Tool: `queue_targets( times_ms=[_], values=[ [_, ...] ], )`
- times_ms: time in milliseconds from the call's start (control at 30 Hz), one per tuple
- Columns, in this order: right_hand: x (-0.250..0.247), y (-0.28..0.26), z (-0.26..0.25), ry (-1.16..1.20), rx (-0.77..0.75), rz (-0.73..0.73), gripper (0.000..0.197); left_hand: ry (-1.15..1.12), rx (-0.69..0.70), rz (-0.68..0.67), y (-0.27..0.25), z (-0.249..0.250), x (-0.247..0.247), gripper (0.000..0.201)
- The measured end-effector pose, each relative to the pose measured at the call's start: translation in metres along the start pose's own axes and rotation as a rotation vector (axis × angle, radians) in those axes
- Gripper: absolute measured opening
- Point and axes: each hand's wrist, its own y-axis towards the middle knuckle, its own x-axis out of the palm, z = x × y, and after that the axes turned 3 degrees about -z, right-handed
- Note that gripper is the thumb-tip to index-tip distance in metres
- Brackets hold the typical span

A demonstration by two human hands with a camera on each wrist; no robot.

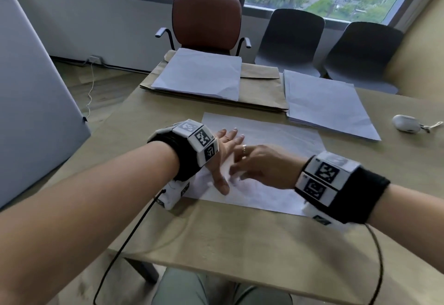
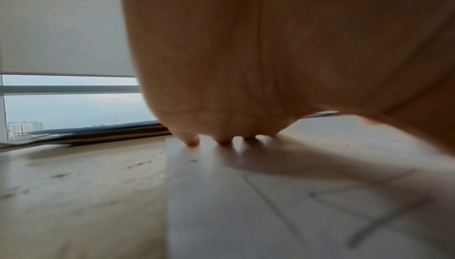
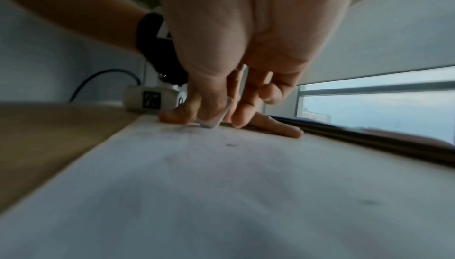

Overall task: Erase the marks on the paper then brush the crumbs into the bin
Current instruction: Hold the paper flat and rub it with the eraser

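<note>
Desk (image 1: 240, 244) from the left: my left hand (image 1: 224, 158) lies flat on the paper (image 1: 276, 141), fingers straight and spread, thumb stretched toward me, pressing the sheet down near its left end and holding nothing. The left wrist view shows pencil lines (image 2: 369, 230) on the sheet under the palm; I can't read them as letters. Just right of that, my right hand (image 1: 262, 167) crosses over the sheet with fingers curled, a ring on one of them. In the right wrist view its fingertips pinch a small pale eraser (image 3: 214, 117) against the paper, beside my left thumb. The sheet lies flat on the desk in front of me. Both wristbands carry black-and-white square marker codes, no readable words. Farther back, a stack of white sheets (image 1: 199, 74) on brown envelopes (image 1: 262, 88), then a second stack (image 1: 329, 103), then a small white case (image 1: 406, 123) at the far right
</note>
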Motion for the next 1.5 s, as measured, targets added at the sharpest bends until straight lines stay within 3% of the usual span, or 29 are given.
queue_targets(
  times_ms=[167,300,400,500,567,600,700,800,900,967,1000,1100,1167,1333,1500],
  values=[
    [-0.021,-0.024,0.011,-0.171,-0.008,-0.255,0.021,-0.018,-0.007,-0.022,0.001,-0.002,0.000,0.136],
    [-0.010,0.006,-0.005,-0.111,-0.037,-0.022,0.017,0.044,0.025,-0.002,-0.002,0.003,0.000,0.129],
    [0.002,-0.004,0.001,-0.203,-0.099,0.065,0.015,0.036,0.013,-0.006,-0.002,-0.001,0.001,0.132],
    [-0.011,-0.032,0.005,-0.228,-0.052,-0.079,0.017,-0.005,-0.012,-0.020,-0.002,-0.002,0.000,0.136],
    [-0.020,-0.035,0.004,-0.237,0.068,-0.252,0.021,0.004,-0.014,-0.021,-0.002,0.001,-0.001,0.135],
    [-0.020,-0.030,0.003,-0.259,0.109,-0.271,0.023,0.014,-0.019,-0.021,-0.002,0.002,-0.002,0.135],
    [-0.009,-0.006,-0.005,-0.183,0.095,-0.043,0.022,0.047,-0.035,-0.027,0.002,0.001,0.001,0.138],
    [0.003,-0.009,-0.005,-0.200,0.007,0.081,0.014,0.028,-0.041,-0.021,-0.001,-0.004,0.002,0.138],
    [-0.007,-0.028,-0.004,-0.322,-0.029,-0.059,0.015,0.005,-0.042,-0.024,-0.008,-0.001,-0.001,0.134],
    [-0.014,-0.038,0.000,-0.214,0.134,-0.235,0.020,0.039,-0.063,-0.042,-0.009,0.005,-0.004,0.134],
    [-0.016,-0.040,0.001,-0.098,0.232,-0.244,0.020,0.058,-0.075,-0.052,-0.010,0.008,-0.007,0.134],
    [-0.017,-0.036,0.006,0.171,0.439,0.051,0.022,0.103,-0.070,-0.061,-0.014,0.018,-0.016,0.131],
    [-0.016,-0.029,0.007,0.173,0.488,0.090,0.023,0.033,-0.023,-0.059,-0.018,0.024,-0.016,0.126],
    [-0.009,-0.008,0.002,0.078,0.476,0.048,0.019,-0.023,0.033,0.000,-0.014,0.030,-0.003,0.124],
    [-0.004,-0.020,-0.013,0.128,0.279,-0.100,0.018,0.055,0.005,-0.023,-0.009,0.031,-0.005,0.130]
  ],
)
